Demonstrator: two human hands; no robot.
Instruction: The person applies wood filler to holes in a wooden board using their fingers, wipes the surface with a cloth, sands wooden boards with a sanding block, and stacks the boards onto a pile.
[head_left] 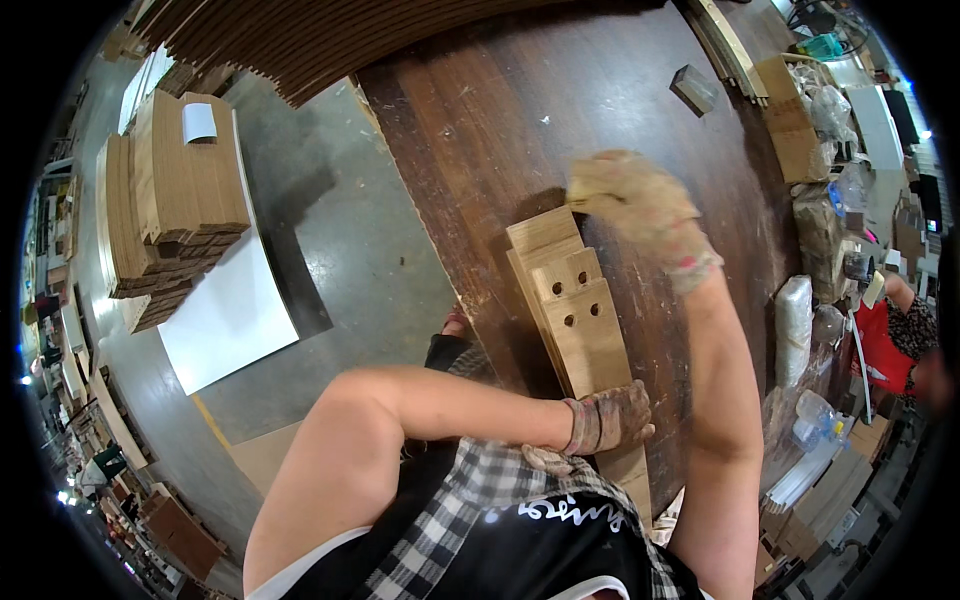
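Note:
A pale wooden board (582, 340) with several drilled round holes near its far end lies on the dark brown worktable (460, 130), with other board pieces under it. Across the board's near part, my left hand (610, 418), in a worn, stained work glove, has its fingers wrapped over the wood. My right hand (635, 200), also gloved, is smeared by motion just beyond the board's far end, to the right. Its fingers are too blurred to read, and whether it holds anything is hidden.
A small block (694, 90) sits at the table's far right. Stacked wooden panels (190, 170) stand on the floor at left, beside a white sheet (232, 320). Slatted wood (300, 45) borders the far edge. At right are a cardboard box (788, 120) and a person in red (882, 345).

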